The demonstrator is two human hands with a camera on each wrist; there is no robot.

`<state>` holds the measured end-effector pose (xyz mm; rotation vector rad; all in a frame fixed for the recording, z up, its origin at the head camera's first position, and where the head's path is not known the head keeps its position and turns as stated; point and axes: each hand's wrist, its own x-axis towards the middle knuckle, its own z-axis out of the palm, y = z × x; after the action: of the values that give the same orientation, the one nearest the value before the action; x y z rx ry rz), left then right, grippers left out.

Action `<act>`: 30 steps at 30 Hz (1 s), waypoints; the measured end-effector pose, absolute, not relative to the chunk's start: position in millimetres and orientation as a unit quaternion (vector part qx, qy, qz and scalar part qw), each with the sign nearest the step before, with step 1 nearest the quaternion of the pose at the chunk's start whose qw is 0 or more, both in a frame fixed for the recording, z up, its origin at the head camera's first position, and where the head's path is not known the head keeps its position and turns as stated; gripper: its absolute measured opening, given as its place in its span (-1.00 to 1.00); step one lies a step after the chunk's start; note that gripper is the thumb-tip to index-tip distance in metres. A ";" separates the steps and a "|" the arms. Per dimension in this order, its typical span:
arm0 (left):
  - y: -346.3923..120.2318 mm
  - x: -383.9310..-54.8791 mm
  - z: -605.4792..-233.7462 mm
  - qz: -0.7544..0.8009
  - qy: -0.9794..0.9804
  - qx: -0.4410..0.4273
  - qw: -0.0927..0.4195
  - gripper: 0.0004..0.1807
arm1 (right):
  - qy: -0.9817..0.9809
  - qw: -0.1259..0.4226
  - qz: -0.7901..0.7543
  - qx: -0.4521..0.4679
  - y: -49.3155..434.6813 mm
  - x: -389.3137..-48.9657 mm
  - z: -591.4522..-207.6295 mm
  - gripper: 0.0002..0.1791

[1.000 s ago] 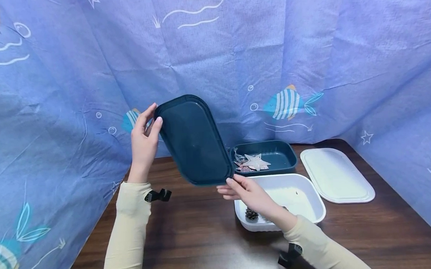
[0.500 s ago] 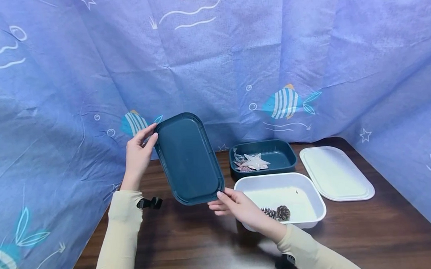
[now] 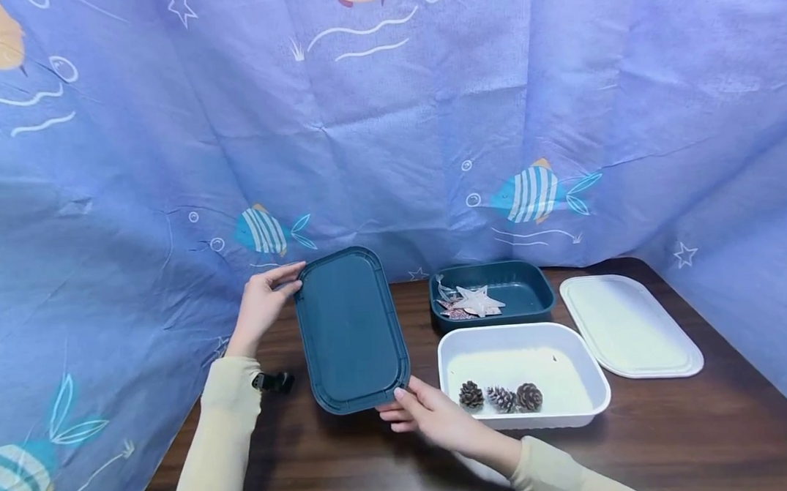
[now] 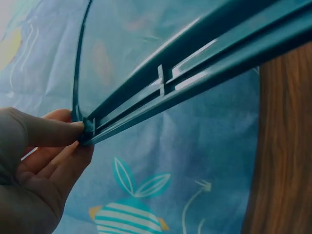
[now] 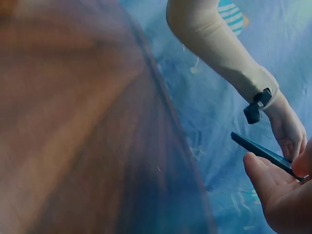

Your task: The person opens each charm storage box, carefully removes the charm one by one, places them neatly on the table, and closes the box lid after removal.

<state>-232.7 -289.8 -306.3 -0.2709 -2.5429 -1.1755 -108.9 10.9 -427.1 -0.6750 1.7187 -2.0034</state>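
A dark teal rectangular lid [image 3: 352, 328] with a raised rim is held tilted above the table, left of the containers. My left hand [image 3: 264, 302] pinches its upper left corner between thumb and fingers; the left wrist view shows the thumb pressed on the ridged rim [image 4: 161, 80]. My right hand [image 3: 434, 419] grips the lower right corner, thumb on the face and fingers beneath. In the right wrist view the lid [image 5: 263, 153] shows edge-on. To the right, a white container [image 3: 558, 385] holds three pine cones [image 3: 499, 397]. Behind it, a dark teal container [image 3: 524, 295] holds star ornaments [image 3: 478, 300].
A white lid [image 3: 631, 327] lies flat at the right of the brown wooden table [image 3: 691, 423]. A blue curtain [image 3: 388, 128] with fish prints hangs behind the table and along both sides.
Both hands have lowered the teal lid towards the table and turned it more upright in the head view. The pine cones, partly hidden by my right arm before, now show fully.
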 end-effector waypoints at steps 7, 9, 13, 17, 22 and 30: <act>-291.0 -239.0 -323.4 -0.397 -0.902 -0.108 0.129 -0.61 | 0.576 0.277 -0.742 -0.201 12.8 -108.0 -441.5 -0.66; -292.8 -242.1 -329.5 -0.392 -0.906 -0.106 0.119 -0.62 | 0.578 0.285 -0.738 -0.201 13.3 -109.4 -446.4 -0.61; -294.4 -248.4 -342.2 -0.386 -0.912 -0.102 0.095 -0.62 | 0.583 0.290 -0.732 -0.201 12.8 -112.0 -456.6 -0.56; -292.3 -257.0 -354.2 -0.394 -0.911 -0.103 0.068 -0.62 | 0.582 0.306 -0.728 -0.194 12.9 -113.5 -466.3 -0.63; -286.8 -268.9 -368.1 -0.390 -0.915 -0.098 0.041 -0.64 | 0.579 0.336 -0.715 -0.202 17.7 -114.6 -474.7 -0.70; -275.8 -282.5 -388.3 -0.376 -0.922 -0.090 0.009 -0.68 | 0.563 0.351 -0.721 -0.198 28.4 -114.7 -477.7 -0.65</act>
<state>-282.5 -275.8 -388.3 -0.2826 -2.8806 -1.1748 -114.7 28.4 -477.7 -0.5124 1.4587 -1.8682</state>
